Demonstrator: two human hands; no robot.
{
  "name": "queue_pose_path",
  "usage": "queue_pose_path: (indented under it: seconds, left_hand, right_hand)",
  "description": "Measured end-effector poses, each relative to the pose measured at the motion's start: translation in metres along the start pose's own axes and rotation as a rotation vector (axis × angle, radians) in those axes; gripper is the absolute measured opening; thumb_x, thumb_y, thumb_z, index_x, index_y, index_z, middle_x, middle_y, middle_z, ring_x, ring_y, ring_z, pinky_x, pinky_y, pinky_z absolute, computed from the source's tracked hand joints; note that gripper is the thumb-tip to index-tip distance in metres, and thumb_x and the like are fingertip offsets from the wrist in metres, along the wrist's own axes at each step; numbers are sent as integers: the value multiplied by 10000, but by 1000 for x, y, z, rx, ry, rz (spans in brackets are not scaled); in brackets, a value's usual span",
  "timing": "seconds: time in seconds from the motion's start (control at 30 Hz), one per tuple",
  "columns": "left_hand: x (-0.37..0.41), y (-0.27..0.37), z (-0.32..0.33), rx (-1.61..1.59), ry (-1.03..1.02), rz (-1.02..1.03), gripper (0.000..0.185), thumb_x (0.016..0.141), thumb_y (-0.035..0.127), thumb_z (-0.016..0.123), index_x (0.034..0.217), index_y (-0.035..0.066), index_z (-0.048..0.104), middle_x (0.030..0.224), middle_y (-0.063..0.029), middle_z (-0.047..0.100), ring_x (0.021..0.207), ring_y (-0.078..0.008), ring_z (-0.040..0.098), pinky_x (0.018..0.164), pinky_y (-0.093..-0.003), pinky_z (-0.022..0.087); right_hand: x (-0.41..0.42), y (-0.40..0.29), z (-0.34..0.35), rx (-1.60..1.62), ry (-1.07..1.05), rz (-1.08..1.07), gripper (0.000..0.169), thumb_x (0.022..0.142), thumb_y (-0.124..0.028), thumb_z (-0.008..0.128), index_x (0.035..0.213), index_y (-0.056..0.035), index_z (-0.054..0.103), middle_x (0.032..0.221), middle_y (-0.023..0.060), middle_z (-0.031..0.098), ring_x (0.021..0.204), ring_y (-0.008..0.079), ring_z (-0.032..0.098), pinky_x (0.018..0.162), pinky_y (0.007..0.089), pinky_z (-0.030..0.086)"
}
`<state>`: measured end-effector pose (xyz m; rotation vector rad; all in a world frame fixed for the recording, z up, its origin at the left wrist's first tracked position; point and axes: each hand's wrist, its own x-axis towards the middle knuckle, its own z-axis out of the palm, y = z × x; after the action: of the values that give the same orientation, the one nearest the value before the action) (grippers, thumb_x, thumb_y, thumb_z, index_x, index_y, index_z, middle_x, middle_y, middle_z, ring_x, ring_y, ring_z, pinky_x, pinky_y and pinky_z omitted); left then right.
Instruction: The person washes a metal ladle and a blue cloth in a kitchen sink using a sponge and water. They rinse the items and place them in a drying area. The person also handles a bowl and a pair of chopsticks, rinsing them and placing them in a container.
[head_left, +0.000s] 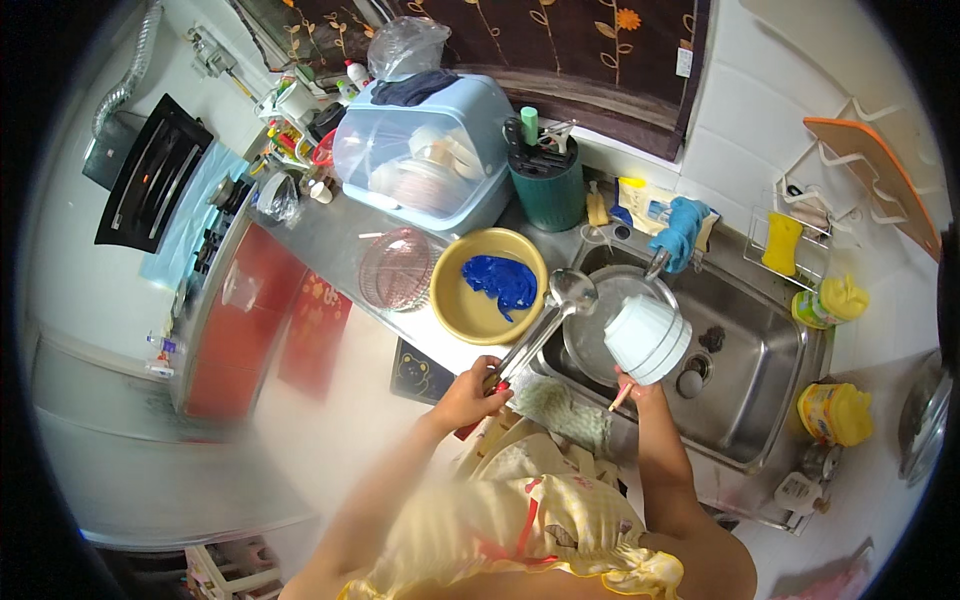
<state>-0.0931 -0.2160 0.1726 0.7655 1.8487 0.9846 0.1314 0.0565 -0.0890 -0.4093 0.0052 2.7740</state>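
My left hand (476, 397) grips the handles of several metal ladles or serving spoons (572, 291), whose bowls point away beside the yellow basin. A stack of white bowls (649, 339) rests in my right hand (641, 388), with the ends of chopsticks (621, 397) showing below it. Behind the bowls, a round metal pan or basin (589, 349) lies over the left part of the stainless steel sink (757, 375). A yellow basin (444, 319) holds blue rubber gloves or cloth (501, 281) in water. A green cloth (566, 412) lies at the sink's front edge.
A pink wire-like basket (396, 270), a blue lidded dish box (480, 112) and a green knife block (551, 195) stand on the counter. A blue cloth (681, 229) covers the faucet. A yellow sponge (781, 244) sits in a wall rack; yellow containers (829, 414) line the right side.
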Motion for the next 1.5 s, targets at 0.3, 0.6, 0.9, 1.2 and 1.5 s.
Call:
queue_pose_path:
  seconds: [0.3,0.6,0.9,1.2,1.5]
  left_hand:
    - [11,-57,-131,162,173,85,351,764,94,666,1062,-29,527,633,-43,548,485,-87,474,442,-277,390]
    - [55,-112,-234,195,6,211,196,818,91,635,930,22,491,648,-3,437,560,-83,405,487,-265,359]
    - [100,-137,-228,113,-66,329,257,860,146,626,999,-20,489,1028,-220,569,930,-287,567,827,-373,451]
    - [135,-190,-258,341,37,662,286,797,136,668,979,-5,498,1439,-254,340,1366,-479,207,1094,-503,201]
    - [124,-214,-346,543,123,581,347,797,78,643,1082,7,459,1491,-251,236,1401,-467,83,1075,-625,76]
  right_hand:
    - [-6,27,7,71,-80,-127,234,907,-206,537,992,-19,649,890,138,685,812,344,660,404,263,434]
    - [4,68,20,167,-20,-422,195,915,-172,541,898,1,630,905,134,677,770,296,683,327,221,414]
    - [24,108,73,204,-70,-605,514,940,-135,464,1423,-38,315,1433,96,408,910,254,683,376,225,401]
    - [23,115,85,122,-124,-695,541,956,-145,459,1440,-21,253,1187,138,595,911,243,678,403,219,417]
    - [34,124,126,77,-161,-813,493,954,-150,475,1391,-23,283,1025,102,619,725,129,607,414,213,415]
